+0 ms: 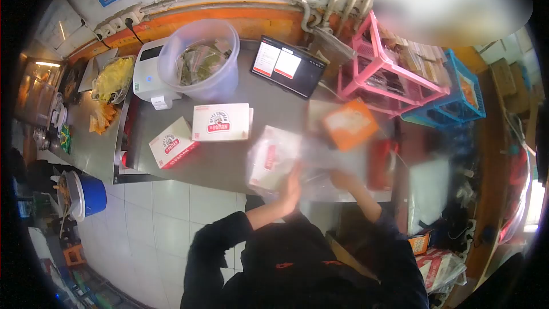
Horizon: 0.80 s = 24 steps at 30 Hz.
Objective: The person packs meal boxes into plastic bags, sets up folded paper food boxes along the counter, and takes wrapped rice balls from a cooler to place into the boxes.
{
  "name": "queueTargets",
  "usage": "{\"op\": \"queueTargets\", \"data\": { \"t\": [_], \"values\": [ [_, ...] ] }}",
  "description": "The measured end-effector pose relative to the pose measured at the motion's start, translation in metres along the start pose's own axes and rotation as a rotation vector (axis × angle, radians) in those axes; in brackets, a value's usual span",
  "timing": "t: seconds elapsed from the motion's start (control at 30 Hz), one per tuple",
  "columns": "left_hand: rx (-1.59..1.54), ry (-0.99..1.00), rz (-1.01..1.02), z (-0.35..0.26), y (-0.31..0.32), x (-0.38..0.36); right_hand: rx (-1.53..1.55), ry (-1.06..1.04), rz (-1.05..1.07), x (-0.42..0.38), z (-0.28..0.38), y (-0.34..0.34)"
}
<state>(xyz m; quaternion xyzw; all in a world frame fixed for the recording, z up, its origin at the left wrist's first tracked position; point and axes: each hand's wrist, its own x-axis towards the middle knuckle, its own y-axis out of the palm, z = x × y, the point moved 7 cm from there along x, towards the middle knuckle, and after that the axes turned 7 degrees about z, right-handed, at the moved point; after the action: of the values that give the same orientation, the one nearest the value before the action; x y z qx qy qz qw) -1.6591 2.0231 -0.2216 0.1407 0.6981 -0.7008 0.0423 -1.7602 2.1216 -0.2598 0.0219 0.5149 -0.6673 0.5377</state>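
Observation:
A white food box (273, 151) with red print lies inside a clear plastic bag (317, 180) at the counter's front edge. My left hand (290, 187) is against the bag beside the box, its fingers stretched upward along the side. To the right, my right hand (346, 182) is smeared by motion. It looks closed on the loose part of the bag, though its fingertips are not clear. Left of the bagged box lie another white box (222, 122) and a tilted red and white box (173, 143), both closed.
On the counter (223, 163) stand a translucent bucket (226, 74) of small packets, a white printer (151, 77) and a tablet (287, 67). At right are an orange box (350, 124), a pink rack (383, 63) and a blue basket (457, 106). A blue bin (93, 195) stands at left.

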Motion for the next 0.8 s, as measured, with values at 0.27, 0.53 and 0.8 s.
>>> {"op": "queueTargets", "data": {
  "t": [0.27,0.53,0.8],
  "values": [
    [0.208,-0.07,-0.012,-0.017,0.027,0.011,-0.44,-0.359,0.013,0.047,0.025,-0.014],
    [0.068,-0.03,0.05,0.008,0.03,-0.023,-0.545,-0.455,0.117,0.101,-0.059,0.06],
    [-0.912,-0.676,-0.227,0.141,-0.094,-0.085,1.133,-0.042,0.151,0.013,0.125,-0.006]
  ]
}}
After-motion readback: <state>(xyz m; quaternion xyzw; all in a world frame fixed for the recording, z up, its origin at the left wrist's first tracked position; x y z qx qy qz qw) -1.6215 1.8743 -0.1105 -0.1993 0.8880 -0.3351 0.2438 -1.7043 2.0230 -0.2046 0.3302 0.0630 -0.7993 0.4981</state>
